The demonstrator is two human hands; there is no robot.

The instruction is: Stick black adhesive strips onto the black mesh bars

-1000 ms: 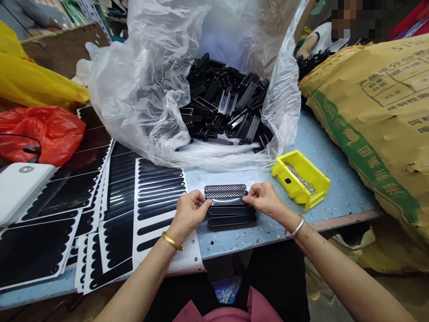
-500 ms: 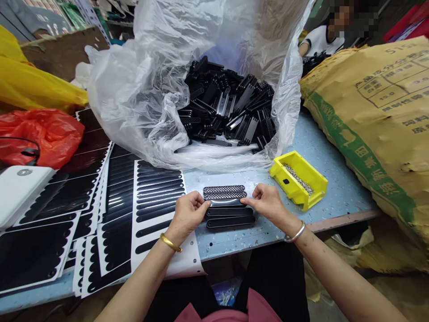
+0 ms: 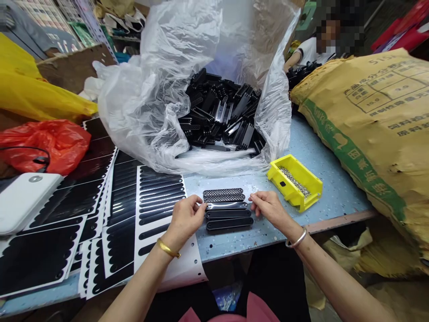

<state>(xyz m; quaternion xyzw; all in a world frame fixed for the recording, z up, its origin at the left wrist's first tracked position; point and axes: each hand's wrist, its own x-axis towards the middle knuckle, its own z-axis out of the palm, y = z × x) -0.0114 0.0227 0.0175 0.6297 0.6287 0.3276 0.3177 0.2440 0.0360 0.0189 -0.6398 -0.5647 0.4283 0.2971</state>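
A short row of long black parts (image 3: 229, 218) lies on the blue table (image 3: 328, 179) near its front edge; the two farthest (image 3: 224, 195) show perforated mesh faces. My left hand (image 3: 186, 219) pinches the left end of a glossy black strip (image 3: 226, 205) stretched over the middle part. My right hand (image 3: 269, 207) pinches its right end. Both hands are closed on the strip's ends, level with each other.
A clear plastic bag (image 3: 150, 103) full of black parts (image 3: 223, 114) stands behind the row. White sheets of black strip stickers (image 3: 157, 201) cover the left. A yellow bin (image 3: 295, 182) of small metal bits sits right, beside a big brown sack (image 3: 375, 120). Another person sits far back.
My hands moved slightly apart and the glossy strip between them now lies flatter over the middle part. The view shifted a little downward.
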